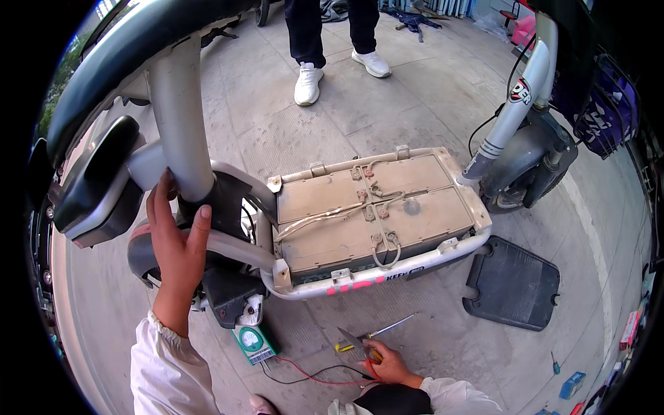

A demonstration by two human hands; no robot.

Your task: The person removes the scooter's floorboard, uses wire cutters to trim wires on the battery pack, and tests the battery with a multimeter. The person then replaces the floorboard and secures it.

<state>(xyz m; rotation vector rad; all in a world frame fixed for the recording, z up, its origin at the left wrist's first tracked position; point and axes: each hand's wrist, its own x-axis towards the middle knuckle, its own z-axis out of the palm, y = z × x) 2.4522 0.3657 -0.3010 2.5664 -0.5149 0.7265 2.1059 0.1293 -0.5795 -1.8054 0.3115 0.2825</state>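
My left hand (pixel 176 238) reaches up to the silver seat post (pixel 181 117) of an electric scooter, its fingers stretched and resting against the post's base. Low in the middle, my right hand (pixel 389 364) is closed around a pointed-blade tool (pixel 351 338) with an orange handle; its exact kind cannot be made out. Beside that hand lies a yellow-handled screwdriver (pixel 394 325). A green and white meter (pixel 252 340) stands to the left, its red and black leads (pixel 304 377) running toward my right hand. Dusty, wired batteries (pixel 318 252) fill the scooter's open floor frame (pixel 332 287).
A black footboard cover (pixel 517 283) lies on the paving at right. Near the right edge are a small screwdriver (pixel 555 363) and a blue box (pixel 572 385). A person in dark trousers and white shoes (pixel 308 84) stands beyond the scooter. The front wheel (pixel 515 197) is at right.
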